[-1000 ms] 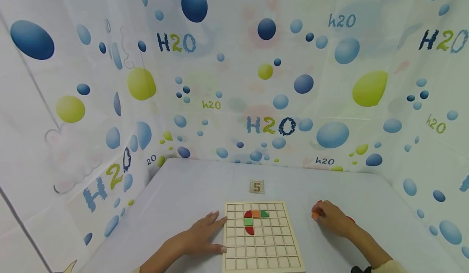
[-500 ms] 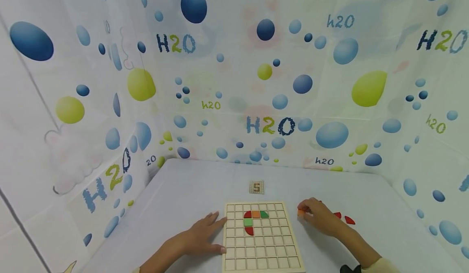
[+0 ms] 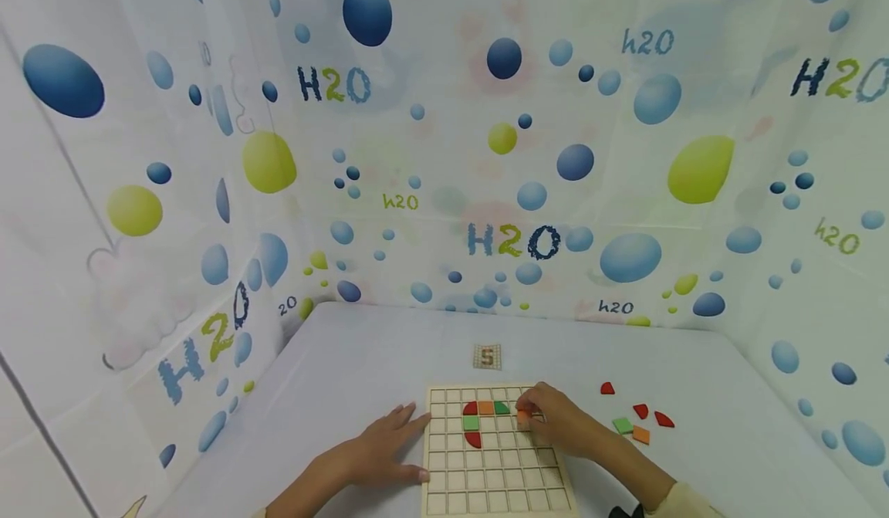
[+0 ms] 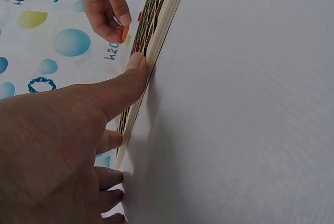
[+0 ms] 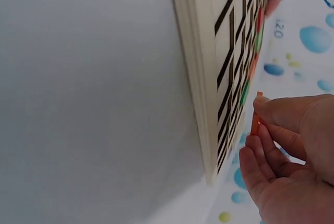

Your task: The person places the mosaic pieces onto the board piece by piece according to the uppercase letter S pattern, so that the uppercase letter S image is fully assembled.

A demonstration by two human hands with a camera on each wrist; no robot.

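**Right hand pinches flat orange tile above pale wooden grid board**

Thumb and fingertips hold the tile over the board's far right part, clear of its surface. The left hand, fingers spread, touches the board's left edge. Five red, orange and green tiles sit in the grid. Beyond lies a small beige card; rightward, loose coloured tiles.

Soft, even light in head view, dimmer left wrist view, soft-edged shadows on white tabletop
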